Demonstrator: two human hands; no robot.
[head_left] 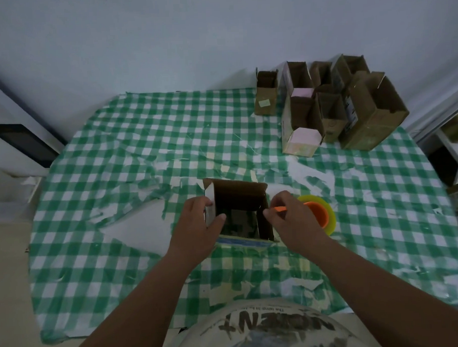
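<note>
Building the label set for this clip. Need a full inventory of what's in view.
tablecloth: 1, green and white check, torn in places, covers the table
open cardboard box: 1, brown, middle of the table, between the hands
orange tool: 1, orange, small, at the box's right wall, kind unclear
cup: 1, orange, right of the box, on the dish
dish: 1, yellow-green, under the cup
cardboard boxes: about 7, brown, two with pink flaps, open, far right corner
left hand: 1, grips the box's left wall
right hand: 1, pinches the orange tool
</note>
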